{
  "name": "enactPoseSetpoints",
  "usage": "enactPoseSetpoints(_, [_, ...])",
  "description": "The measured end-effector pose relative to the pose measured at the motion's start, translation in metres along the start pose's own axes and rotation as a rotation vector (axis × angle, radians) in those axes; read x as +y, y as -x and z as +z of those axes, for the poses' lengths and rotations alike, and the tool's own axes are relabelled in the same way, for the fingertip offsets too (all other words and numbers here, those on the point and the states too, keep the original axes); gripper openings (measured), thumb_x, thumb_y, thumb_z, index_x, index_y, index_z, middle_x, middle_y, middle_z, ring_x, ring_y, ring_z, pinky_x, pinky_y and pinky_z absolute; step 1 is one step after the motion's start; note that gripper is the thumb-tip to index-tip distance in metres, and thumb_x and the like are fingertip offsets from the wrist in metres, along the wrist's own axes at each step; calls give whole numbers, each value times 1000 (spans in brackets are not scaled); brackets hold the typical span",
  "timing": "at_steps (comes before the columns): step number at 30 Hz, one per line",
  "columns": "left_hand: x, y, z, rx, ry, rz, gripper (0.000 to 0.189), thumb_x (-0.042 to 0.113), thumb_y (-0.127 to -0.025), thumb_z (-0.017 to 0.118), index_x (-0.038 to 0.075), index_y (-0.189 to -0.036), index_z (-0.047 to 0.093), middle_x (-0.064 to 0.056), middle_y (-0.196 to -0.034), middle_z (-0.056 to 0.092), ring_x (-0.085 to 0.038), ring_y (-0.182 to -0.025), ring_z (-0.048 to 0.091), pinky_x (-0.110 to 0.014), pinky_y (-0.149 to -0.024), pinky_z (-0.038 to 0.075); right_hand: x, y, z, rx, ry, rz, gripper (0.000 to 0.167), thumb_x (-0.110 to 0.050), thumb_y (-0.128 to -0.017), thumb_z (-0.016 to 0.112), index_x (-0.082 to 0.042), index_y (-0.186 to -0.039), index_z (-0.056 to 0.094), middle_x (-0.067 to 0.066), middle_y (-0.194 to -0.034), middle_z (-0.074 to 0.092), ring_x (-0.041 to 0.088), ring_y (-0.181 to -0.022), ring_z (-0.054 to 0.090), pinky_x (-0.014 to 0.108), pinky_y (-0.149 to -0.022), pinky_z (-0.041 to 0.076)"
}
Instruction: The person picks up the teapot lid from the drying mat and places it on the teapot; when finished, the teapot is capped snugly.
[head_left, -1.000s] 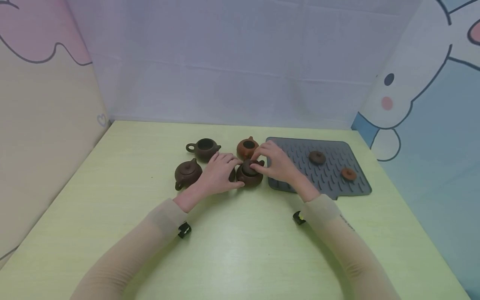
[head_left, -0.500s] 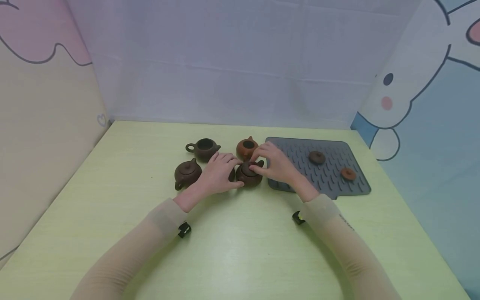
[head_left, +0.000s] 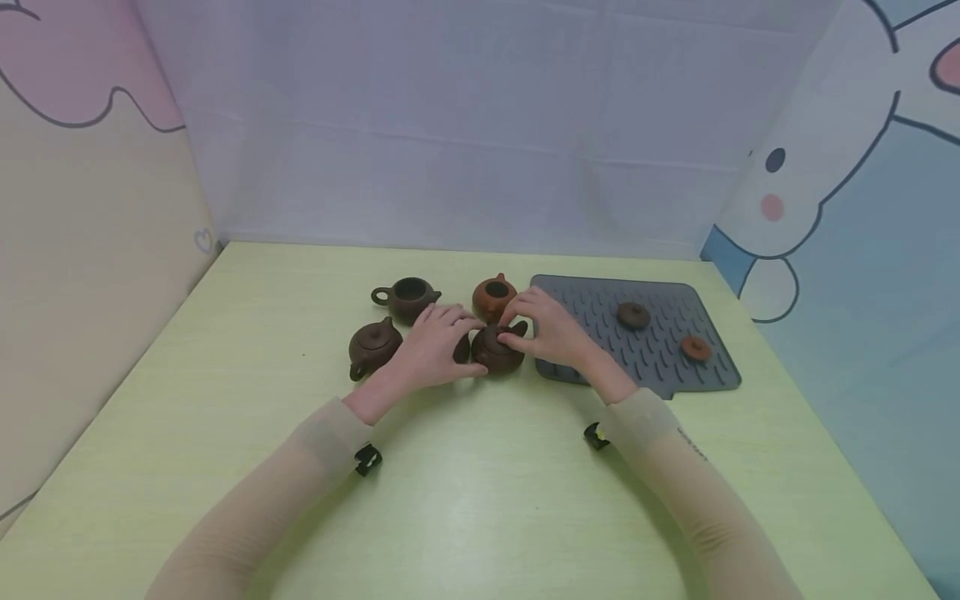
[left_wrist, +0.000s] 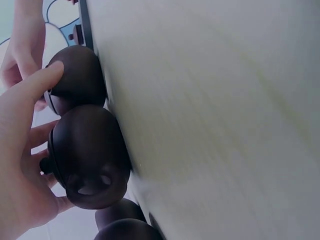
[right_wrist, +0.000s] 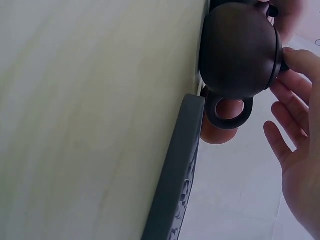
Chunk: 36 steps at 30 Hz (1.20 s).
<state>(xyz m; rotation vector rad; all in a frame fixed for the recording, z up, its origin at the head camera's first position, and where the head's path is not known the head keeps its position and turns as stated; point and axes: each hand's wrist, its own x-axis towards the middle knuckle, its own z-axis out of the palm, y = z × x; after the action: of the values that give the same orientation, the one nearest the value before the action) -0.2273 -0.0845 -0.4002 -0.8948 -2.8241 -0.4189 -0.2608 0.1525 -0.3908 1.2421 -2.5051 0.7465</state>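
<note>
A dark brown teapot [head_left: 501,358] stands at the table's centre. My left hand [head_left: 433,346] steadies it from its left side, the thumb on its near side, as the left wrist view also shows. My right hand [head_left: 553,329] pinches the knob of its lid [right_wrist: 279,60], which sits on the pot's mouth. The pot's handle [right_wrist: 230,121] points toward the mat. Under my left hand stands a second lidded dark teapot [left_wrist: 90,150], mostly hidden in the head view.
Another lidded teapot [head_left: 375,346] stands left of my left hand. Behind are a lidless dark teapot [head_left: 411,302] and a lidless reddish teapot [head_left: 491,302]. On the grey ridged mat [head_left: 592,292] at right lie a dark lid [head_left: 633,315] and a reddish lid [head_left: 696,348].
The lid in my right hand has come down from a raised, tilted position to sit on the teapot. My left hand has barely moved.
</note>
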Motion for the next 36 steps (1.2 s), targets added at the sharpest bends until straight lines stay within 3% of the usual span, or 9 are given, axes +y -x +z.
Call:
enactPoseSetpoints(7, [-10,2,-3,47,51,4,74,64,-82,69,13,-134,59,-8,-137,58,-31,-134,48,-52,-120,29,3,0,3,-9,-41,21,12,-19,-87,76,-11,-95,71,5,-96,70,32,-94,57,42,-85,45])
enactPoseSetpoints(13, [-21,8,-10,122,169,-13,64,54,-88,68,11,-135,58,-8,-136,58,-30,-135,47,-50,-118,33,5,1,3,-4,-59,17,13,-20,-87,76,-12,-95,71,4,-96,71,31,-94,57,42,-87,45])
enactPoseSetpoints(27, [-71,21,-19,263,259,52,56,32,-92,71,13,-141,53,-13,-141,55,-33,-135,47,-53,-112,37,4,1,5,-1,-90,28,11,-20,-87,76,-13,-94,71,2,-94,71,27,-95,57,43,-91,44])
enactPoseSetpoints(36, [-103,24,-27,267,272,12,55,29,-92,71,14,-141,53,-14,-141,55,-35,-133,49,-54,-108,41,3,1,4,-12,-84,39,12,-21,-88,76,-12,-94,70,2,-94,71,29,-95,58,44,-92,43])
